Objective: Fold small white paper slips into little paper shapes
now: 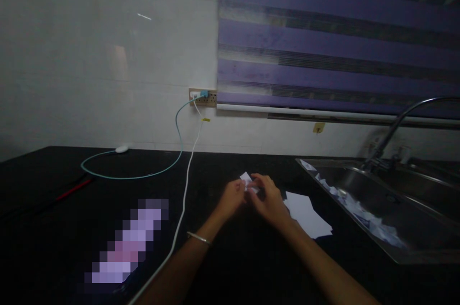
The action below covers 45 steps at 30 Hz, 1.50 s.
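- Mid-counter [230,266], between both hands, a small white paper [245,176] is held; whether it touches the surface beneath cannot be told.
- Left hand [233,197]: thumb and fingertips brought together in a pinch on the paper's left side, presumably to steady it.
- Right hand [269,196]: thumb and fingers bent, slightly parted, at the paper's right side. Whether they clamp it or merely touch it cannot be told. The facing position suggests one hand braces against the other.
- Stack [307,214]: flat white sheets, edges uneven, just beside the right forearm; likely placed for easy reach.
- Creased pieces [362,214]: white, strung along the left rim of the sink [424,254]; probably put there to keep them apart from the flat sheets. Individual shapes are too blurred to tell.
- Tap [391,132]: arches over the sink, well apart from both hands.
- White cable [185,190]: drops from the socket [212,98] and crosses left of the left forearm, its course apparently dictated by the plug.
- Teal cable [132,178]: loops left to a white puck [121,149].
- Masked object [125,242]: left of the white cable; identity cannot be told.
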{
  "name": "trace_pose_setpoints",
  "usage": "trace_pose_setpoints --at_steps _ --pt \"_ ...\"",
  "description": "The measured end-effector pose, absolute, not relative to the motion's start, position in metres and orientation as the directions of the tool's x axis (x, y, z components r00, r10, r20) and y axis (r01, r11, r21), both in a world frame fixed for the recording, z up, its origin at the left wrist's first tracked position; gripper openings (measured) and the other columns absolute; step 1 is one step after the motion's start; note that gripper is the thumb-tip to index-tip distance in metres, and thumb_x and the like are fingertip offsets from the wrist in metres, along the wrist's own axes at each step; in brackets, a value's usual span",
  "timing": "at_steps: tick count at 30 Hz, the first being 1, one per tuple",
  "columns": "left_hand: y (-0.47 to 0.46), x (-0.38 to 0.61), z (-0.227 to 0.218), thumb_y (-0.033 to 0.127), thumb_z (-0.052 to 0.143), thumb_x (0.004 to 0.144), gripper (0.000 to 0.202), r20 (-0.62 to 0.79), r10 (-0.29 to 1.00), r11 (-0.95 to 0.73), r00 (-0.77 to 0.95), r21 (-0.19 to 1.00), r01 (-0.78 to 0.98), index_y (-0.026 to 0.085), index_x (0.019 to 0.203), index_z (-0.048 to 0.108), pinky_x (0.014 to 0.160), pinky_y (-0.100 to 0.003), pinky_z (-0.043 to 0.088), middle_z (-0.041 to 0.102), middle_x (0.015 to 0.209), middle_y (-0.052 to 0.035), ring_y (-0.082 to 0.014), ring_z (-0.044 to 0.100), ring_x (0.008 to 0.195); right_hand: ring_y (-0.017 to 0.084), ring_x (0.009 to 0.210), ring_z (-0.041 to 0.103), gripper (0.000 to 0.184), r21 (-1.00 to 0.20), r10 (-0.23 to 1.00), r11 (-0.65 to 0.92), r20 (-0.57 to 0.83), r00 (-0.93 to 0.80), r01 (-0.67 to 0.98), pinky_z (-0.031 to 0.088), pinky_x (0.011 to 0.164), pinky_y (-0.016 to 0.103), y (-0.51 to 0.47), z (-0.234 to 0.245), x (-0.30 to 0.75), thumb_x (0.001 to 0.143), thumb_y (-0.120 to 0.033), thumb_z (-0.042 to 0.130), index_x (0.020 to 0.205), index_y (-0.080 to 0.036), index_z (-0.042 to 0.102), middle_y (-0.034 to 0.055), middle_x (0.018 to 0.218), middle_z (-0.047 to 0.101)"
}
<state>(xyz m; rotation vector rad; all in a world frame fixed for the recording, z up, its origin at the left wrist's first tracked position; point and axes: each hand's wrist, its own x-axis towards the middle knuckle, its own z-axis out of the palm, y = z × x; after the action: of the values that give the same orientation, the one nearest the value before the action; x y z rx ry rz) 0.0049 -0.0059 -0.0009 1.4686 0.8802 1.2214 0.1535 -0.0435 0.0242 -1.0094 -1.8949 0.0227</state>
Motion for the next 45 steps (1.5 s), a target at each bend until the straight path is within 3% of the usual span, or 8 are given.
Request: trace_pose_setpoints --at_steps 3,6,11,14,23,30,39,45 --pt "-0.009 0.006 0.003 0.053 0.045 0.093 0.045 0.266 0.944 -0.277 0.197 0.960 0.028 0.012 0.088 0.063 0.051 -0.023 0.044 0.067 0.074 -0.0061 -0.0130 0.059 0.055 0.023 0.101 0.064 0.032 -0.603 0.723 0.599 0.690 -0.032 0.527 0.050 0.091 0.039 -0.046 0.028 0.151 0.090 -0.029 0.057 0.120 -0.019 0.054 0.0107 0.108 0.066" --pt "-0.015 0.007 0.008 0.047 0.038 0.097 0.041 0.296 0.943 -0.317 0.153 0.938 0.139 0.015 0.083 0.060 0.054 -0.024 0.042 0.065 0.066 -0.0038 -0.0142 0.060 0.055 0.021 0.089 0.064 0.027 -0.782 0.819 0.475 0.561 0.123 0.404 0.052 0.077 0.034 -0.042 0.029 0.152 0.088 -0.040 0.059 0.105 -0.018 0.059 0.0089 0.097 0.067" --pt "-0.024 0.005 0.018 0.040 0.037 0.099 0.037 0.415 0.900 -0.436 0.133 0.849 0.299 0.018 0.075 0.054 0.059 -0.024 0.035 0.059 0.065 -0.0007 -0.0135 0.054 0.061 0.012 0.053 0.052 0.041 -0.967 0.975 0.218 0.208 -0.079 0.132 0.038 0.047 0.023 -0.036 0.025 0.151 0.086 -0.057 0.057 0.080 -0.017 0.061 0.0011 0.064 0.059" --pt "-0.026 0.005 0.022 0.032 0.037 0.099 0.035 0.483 0.868 -0.492 0.117 0.803 0.337 0.018 0.070 0.049 0.065 -0.026 0.034 0.055 0.070 -0.0012 -0.0137 0.050 0.067 0.010 0.049 0.050 0.045 -0.980 0.963 0.187 0.171 -0.208 0.060 0.036 0.044 0.022 -0.038 0.024 0.146 0.085 -0.059 0.059 0.076 -0.015 0.063 0.0012 0.062 0.060" --pt "-0.022 0.006 0.019 0.030 0.034 0.100 0.032 0.464 0.881 -0.471 0.089 0.846 0.250 0.018 0.072 0.046 0.066 -0.026 0.036 0.047 0.077 -0.0005 -0.0131 0.048 0.070 0.012 0.053 0.058 0.050 -0.993 0.975 0.064 0.083 -0.204 -0.096 0.043 0.047 0.022 -0.034 0.022 0.144 0.077 -0.064 0.065 0.078 -0.013 0.067 0.0038 0.065 0.065" --pt "-0.019 0.007 0.016 0.030 0.034 0.099 0.031 0.411 0.906 -0.424 0.103 0.882 0.205 0.018 0.072 0.045 0.063 -0.025 0.036 0.047 0.072 0.0007 -0.0129 0.047 0.066 0.010 0.051 0.054 0.048 -0.983 0.957 0.182 0.174 -0.234 0.014 0.042 0.050 0.023 -0.041 0.030 0.143 0.077 -0.061 0.067 0.070 -0.013 0.069 0.0030 0.060 0.064" --pt "-0.019 0.005 0.014 0.037 0.033 0.099 0.034 0.415 0.901 -0.432 0.125 0.880 0.197 0.018 0.072 0.045 0.065 -0.025 0.035 0.046 0.071 0.0013 -0.0129 0.046 0.067 0.013 0.052 0.057 0.048 -0.983 0.973 0.141 0.115 -0.201 0.121 0.045 0.055 0.025 -0.040 0.027 0.148 0.077 -0.059 0.068 0.064 -0.014 0.073 0.0063 0.061 0.068" --pt "-0.018 0.006 0.011 0.048 0.041 0.096 0.035 0.373 0.910 -0.402 0.181 0.901 0.164 0.017 0.087 0.055 0.064 -0.024 0.038 0.056 0.077 -0.0007 -0.0135 0.051 0.069 0.013 0.050 0.056 0.047 -0.984 0.977 0.137 0.115 -0.182 0.117 0.044 0.053 0.025 -0.041 0.028 0.149 0.076 -0.059 0.070 0.061 -0.014 0.072 0.0050 0.057 0.066"
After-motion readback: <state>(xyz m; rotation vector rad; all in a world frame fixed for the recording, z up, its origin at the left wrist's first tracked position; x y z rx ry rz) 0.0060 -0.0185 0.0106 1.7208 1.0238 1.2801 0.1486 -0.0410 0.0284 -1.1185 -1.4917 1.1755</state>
